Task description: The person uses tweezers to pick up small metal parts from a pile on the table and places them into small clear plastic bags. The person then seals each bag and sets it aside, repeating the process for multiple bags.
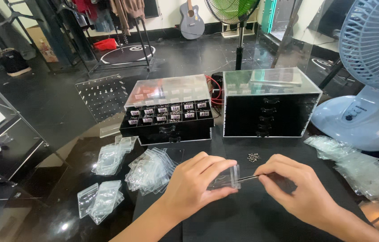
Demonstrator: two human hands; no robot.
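Observation:
My left hand point(196, 179) pinches a small clear zip bag point(226, 179) above a black mat point(243, 215). My right hand point(299, 186) holds a thin metal tool, like tweezers point(248, 178), whose tip reaches the bag's open edge. A little heap of tiny metal pieces point(253, 157) lies on the mat just beyond both hands.
Piles of empty clear bags lie at the left point(109, 159), the front left point(100, 200), the middle point(151, 170) and the right point(364, 168). Behind stand an open compartment box point(167, 114), a black drawer cabinet point(268, 105), a clear pegged panel point(102, 96) and a pale blue desk fan point(366, 112).

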